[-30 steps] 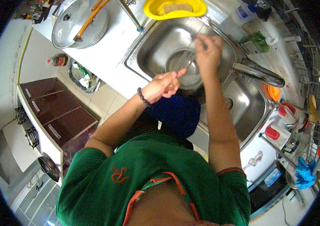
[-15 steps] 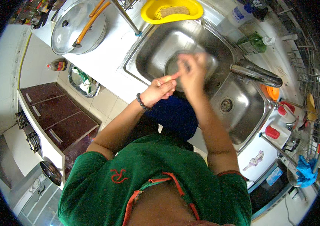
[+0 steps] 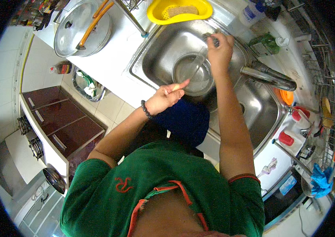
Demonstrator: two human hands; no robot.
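Long-handled utensil, between the two hands: its handle lies at the left hand, and its thin, pale far part slants out above a round metal bowl; the exact shape of that far part cannot be told. From left to right: well to the left of and beyond the left hand, a lidded pan stands on the white counter, with wooden handles laid across its lid, presumably parked there out of the hands' way. The left hand, a dark beaded bracelet at its wrist, is curled around the handle; such a hold probably steadies the utensil while leaving its length exposed. Beyond both hands, a yellow basket carries a tan block; its perforations would let wet things drain. Ahead of the left hand, the bowl rests in the sink beneath the utensil, well placed to catch drips. The right hand grasps a blurred dark scrubber in bent fingers, apart from the left hand and just beyond the utensil's tip. Right of the right hand, a green bottle and a faucet stand within likely easy reach.
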